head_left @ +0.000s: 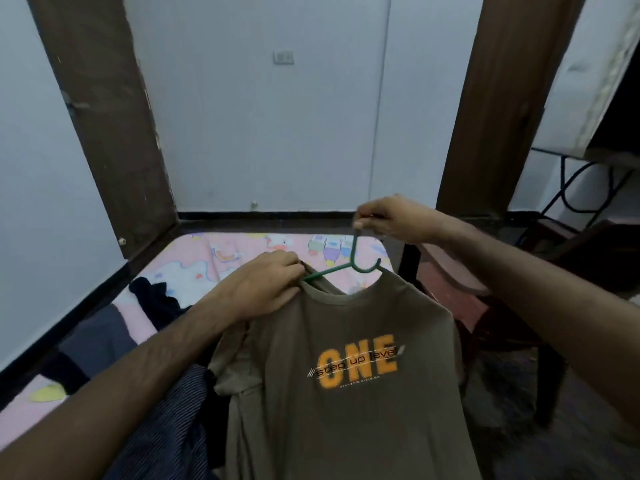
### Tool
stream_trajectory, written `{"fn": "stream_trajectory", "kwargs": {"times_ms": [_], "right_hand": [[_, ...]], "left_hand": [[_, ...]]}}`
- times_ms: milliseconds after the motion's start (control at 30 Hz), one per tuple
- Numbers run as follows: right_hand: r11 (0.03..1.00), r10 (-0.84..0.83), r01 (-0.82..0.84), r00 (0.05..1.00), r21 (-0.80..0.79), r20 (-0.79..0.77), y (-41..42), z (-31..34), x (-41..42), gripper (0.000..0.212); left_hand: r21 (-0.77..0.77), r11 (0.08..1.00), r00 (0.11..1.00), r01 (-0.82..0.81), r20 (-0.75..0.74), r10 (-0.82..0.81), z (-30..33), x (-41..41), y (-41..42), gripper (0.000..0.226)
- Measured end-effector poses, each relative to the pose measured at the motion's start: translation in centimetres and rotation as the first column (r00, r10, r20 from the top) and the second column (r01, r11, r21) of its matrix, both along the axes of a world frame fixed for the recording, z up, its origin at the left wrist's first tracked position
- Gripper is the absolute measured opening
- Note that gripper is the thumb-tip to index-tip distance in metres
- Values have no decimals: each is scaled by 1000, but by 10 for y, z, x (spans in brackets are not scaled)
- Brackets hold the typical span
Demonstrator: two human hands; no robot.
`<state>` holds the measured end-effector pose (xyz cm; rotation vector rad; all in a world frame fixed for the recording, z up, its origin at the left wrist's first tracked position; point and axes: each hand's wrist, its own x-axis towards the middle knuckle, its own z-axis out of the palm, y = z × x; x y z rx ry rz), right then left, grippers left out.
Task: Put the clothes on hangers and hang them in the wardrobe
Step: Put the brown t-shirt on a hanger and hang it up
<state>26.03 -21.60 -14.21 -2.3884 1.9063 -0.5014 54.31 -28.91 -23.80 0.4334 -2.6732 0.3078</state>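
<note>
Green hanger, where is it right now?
Head view, centre-right: green hanger inside the olive T-shirt's collar, hook pinched by right hand, left hand at its shoulder.

Single head-worn camera looks forward and down, close over the bed (242, 251).

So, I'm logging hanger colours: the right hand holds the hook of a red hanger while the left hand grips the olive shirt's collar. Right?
Not quite. The head view shows the hanger is green, not red. The rest holds: the right hand holds its hook, and the left hand grips the collar of the olive shirt.
</note>
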Motion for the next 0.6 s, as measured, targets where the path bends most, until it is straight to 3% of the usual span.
{"fn": "stream_trajectory", "kwargs": {"times_ms": [100, 233, 300, 400, 500, 533, 600], "right_hand": [[993, 30, -35, 999, -109, -41, 26, 56, 39, 20], [958, 15, -16, 1000, -286, -8, 74, 121, 62, 22], [930, 33, -16, 999, -367, 41, 97, 145, 71, 20], [877, 56, 8, 991, -481, 119, 126, 180, 86, 14], [846, 99, 91, 941, -525, 324, 149, 207, 83, 18], [851, 54, 123, 947, -510, 318, 158, 212, 77, 23], [898, -148, 182, 982, -401, 116, 175, 215, 61, 30]], "left_hand": [[7, 999, 996, 35, -85, -34, 42, 5, 29, 20], [32, 999, 953, -1, -303, 10, 86, 35, 53, 47], [59, 994, 916, -91, -386, 107, 108, 45, 62, 35], [53, 961, 905, -273, -325, 275, 148, 51, 75, 45], [-3, 960, 879, -279, -404, 254, 191, 54, 86, 26], [-14, 958, 866, -287, -431, 253, 205, 55, 89, 23], [-14, 956, 847, -295, -467, 254, 234, 61, 97, 22]]}}
